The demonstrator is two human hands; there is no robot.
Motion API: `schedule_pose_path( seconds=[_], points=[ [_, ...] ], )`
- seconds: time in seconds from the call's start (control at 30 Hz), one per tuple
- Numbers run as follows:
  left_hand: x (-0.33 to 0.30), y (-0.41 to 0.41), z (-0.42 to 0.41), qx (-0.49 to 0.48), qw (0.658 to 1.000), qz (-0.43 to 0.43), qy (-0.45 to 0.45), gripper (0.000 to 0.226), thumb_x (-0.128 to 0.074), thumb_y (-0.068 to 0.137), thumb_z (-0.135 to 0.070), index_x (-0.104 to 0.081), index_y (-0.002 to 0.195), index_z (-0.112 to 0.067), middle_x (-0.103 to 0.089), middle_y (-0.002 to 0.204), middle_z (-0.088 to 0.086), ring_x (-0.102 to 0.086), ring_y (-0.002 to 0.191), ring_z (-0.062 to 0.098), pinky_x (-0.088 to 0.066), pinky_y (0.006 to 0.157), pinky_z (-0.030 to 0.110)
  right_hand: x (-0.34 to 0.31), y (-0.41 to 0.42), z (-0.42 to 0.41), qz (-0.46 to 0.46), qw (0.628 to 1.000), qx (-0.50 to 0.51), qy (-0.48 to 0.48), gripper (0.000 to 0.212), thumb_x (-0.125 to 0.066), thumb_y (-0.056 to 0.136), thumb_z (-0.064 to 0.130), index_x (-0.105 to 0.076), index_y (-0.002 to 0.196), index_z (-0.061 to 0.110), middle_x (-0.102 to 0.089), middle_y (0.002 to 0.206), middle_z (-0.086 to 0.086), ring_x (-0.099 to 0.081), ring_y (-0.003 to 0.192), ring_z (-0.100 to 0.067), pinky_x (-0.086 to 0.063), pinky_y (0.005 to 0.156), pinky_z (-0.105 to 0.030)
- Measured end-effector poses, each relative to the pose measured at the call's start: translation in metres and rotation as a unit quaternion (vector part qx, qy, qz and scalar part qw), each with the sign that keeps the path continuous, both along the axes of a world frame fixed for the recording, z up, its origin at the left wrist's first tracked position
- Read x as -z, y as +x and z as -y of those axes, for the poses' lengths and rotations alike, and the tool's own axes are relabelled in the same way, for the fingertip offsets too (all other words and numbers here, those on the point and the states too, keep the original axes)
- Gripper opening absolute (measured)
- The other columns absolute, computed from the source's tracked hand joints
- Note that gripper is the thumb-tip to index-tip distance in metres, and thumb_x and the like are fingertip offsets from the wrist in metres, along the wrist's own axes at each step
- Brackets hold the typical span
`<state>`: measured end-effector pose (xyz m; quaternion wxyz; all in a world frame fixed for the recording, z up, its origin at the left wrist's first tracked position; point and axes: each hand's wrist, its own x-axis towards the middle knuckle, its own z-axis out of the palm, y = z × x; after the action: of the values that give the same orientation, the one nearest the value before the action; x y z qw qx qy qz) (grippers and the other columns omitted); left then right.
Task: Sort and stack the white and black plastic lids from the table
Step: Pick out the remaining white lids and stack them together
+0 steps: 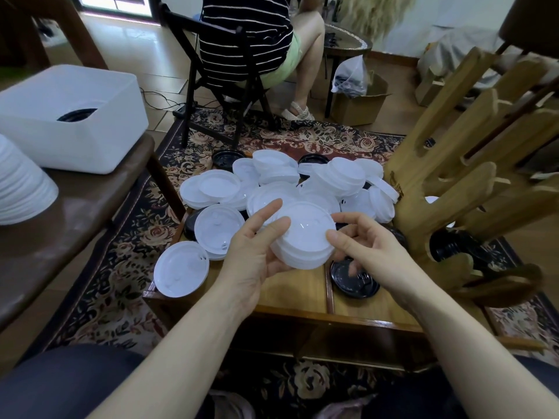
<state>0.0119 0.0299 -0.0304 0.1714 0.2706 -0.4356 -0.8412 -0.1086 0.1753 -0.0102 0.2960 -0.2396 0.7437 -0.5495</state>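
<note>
A stack of white lids hovers above the low wooden table. My left hand holds it from the left, thumb and fingers curled round its edge. My right hand grips its right rim with the thumb on top. Behind lies a loose pile of white lids, with black lids at its far edge. One black lid lies on the table under my right hand. Two single white lids sit at the table's left.
A white bin holding black lids stands on a brown bench at left, beside a tall white lid stack. A wooden hand-shaped rack stands right. A seated person on a black chair is behind.
</note>
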Motion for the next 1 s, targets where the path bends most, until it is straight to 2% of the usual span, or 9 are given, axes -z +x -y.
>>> schedule_pose_path(
  seconds=[0.1, 0.27, 0.37, 0.53, 0.6, 0.67, 0.77, 0.87, 1.0],
  points=[
    [0.000, 0.000, -0.001, 0.006, 1.000, 0.009, -0.005, 0.037, -0.066, 0.091, -0.020, -0.066, 0.127, -0.029, -0.073, 0.117, 0.002, -0.073, 0.083, 0.016, -0.062, 0.070, 0.033, 0.001, 0.001, 0.000, 0.035, 0.999, -0.011, -0.006, 0.043, -0.068, 0.084, 0.031, -0.058, 0.125, 0.021, -0.068, 0.105, -0.009, -0.068, 0.076, -0.013, -0.054, 0.056, -0.026],
    [0.001, 0.002, -0.004, 0.016, 1.000, 0.015, -0.015, 0.038, -0.069, 0.089, -0.021, -0.066, 0.126, -0.031, -0.070, 0.120, 0.003, -0.073, 0.088, 0.016, -0.062, 0.067, 0.033, 0.003, 0.001, 0.001, 0.121, 0.992, -0.025, -0.028, 0.036, -0.064, 0.089, 0.014, -0.055, 0.124, 0.013, -0.065, 0.097, -0.013, -0.064, 0.065, -0.018, -0.054, 0.051, -0.026],
    [0.002, 0.005, -0.006, 0.046, 0.999, 0.015, -0.017, 0.056, -0.074, 0.075, -0.025, -0.062, 0.129, -0.032, -0.067, 0.126, 0.001, -0.072, 0.099, 0.018, -0.063, 0.073, 0.037, 0.006, 0.002, 0.000, 0.146, 0.988, -0.028, -0.030, 0.039, -0.065, 0.086, 0.013, -0.054, 0.124, 0.010, -0.065, 0.099, -0.013, -0.064, 0.067, -0.021, -0.052, 0.049, -0.025],
    [0.007, 0.007, -0.003, 0.014, 0.999, 0.031, 0.006, 0.047, -0.071, 0.083, -0.008, -0.066, 0.125, -0.030, -0.069, 0.126, 0.004, -0.070, 0.106, 0.027, -0.060, 0.083, 0.045, 0.011, 0.003, 0.002, 0.127, 0.991, -0.031, -0.030, 0.039, -0.067, 0.083, 0.022, -0.058, 0.120, 0.014, -0.067, 0.094, -0.009, -0.065, 0.070, -0.019, -0.051, 0.050, -0.025],
    [0.007, 0.006, 0.000, -0.016, 0.999, 0.039, 0.017, 0.045, -0.069, 0.085, -0.006, -0.068, 0.122, -0.030, -0.068, 0.128, 0.005, -0.069, 0.110, 0.028, -0.062, 0.077, 0.041, 0.018, 0.000, 0.005, 0.047, 0.999, -0.019, -0.008, 0.023, -0.063, 0.093, 0.021, -0.061, 0.115, 0.017, -0.065, 0.090, -0.005, -0.063, 0.074, -0.013, -0.052, 0.055, -0.023],
    [0.007, 0.006, 0.005, -0.052, 0.997, 0.048, 0.019, 0.041, -0.068, 0.087, -0.005, -0.068, 0.116, -0.034, -0.065, 0.131, 0.004, -0.066, 0.113, 0.029, -0.062, 0.070, 0.035, 0.032, -0.011, 0.008, -0.175, 0.982, -0.003, 0.076, 0.020, -0.061, 0.095, 0.027, -0.063, 0.114, 0.023, -0.061, 0.095, 0.005, -0.058, 0.084, -0.005, -0.049, 0.069, -0.020],
    [0.006, 0.006, 0.010, -0.090, 0.994, 0.064, 0.026, 0.042, -0.066, 0.088, -0.003, -0.067, 0.115, -0.035, -0.061, 0.134, 0.002, -0.063, 0.116, 0.027, -0.058, 0.064, 0.030, 0.049, -0.031, 0.012, -0.465, 0.872, -0.009, 0.155, 0.028, -0.067, 0.091, 0.024, -0.065, 0.119, 0.021, -0.056, 0.107, 0.004, -0.051, 0.104, -0.014, -0.045, 0.083, -0.033],
    [0.007, 0.006, 0.012, -0.105, 0.991, 0.073, 0.039, 0.045, -0.064, 0.088, -0.001, -0.066, 0.119, -0.033, -0.062, 0.131, 0.000, -0.064, 0.112, 0.024, -0.057, 0.067, 0.032, 0.064, -0.043, 0.021, -0.544, 0.821, -0.033, 0.171, 0.031, -0.076, 0.083, 0.018, -0.069, 0.113, 0.016, -0.060, 0.109, -0.007, -0.052, 0.105, -0.030, -0.049, 0.083, -0.047],
    [0.009, 0.006, 0.015, -0.123, 0.987, 0.077, 0.069, 0.045, -0.060, 0.088, 0.004, -0.064, 0.118, -0.028, -0.065, 0.122, 0.001, -0.065, 0.103, 0.021, -0.054, 0.084, 0.039, 0.061, -0.045, 0.035, -0.533, 0.834, -0.022, 0.143, 0.037, -0.075, 0.084, 0.023, -0.066, 0.120, 0.017, -0.059, 0.116, -0.008, -0.048, 0.110, -0.028, -0.047, 0.089, -0.046]
  ],
)
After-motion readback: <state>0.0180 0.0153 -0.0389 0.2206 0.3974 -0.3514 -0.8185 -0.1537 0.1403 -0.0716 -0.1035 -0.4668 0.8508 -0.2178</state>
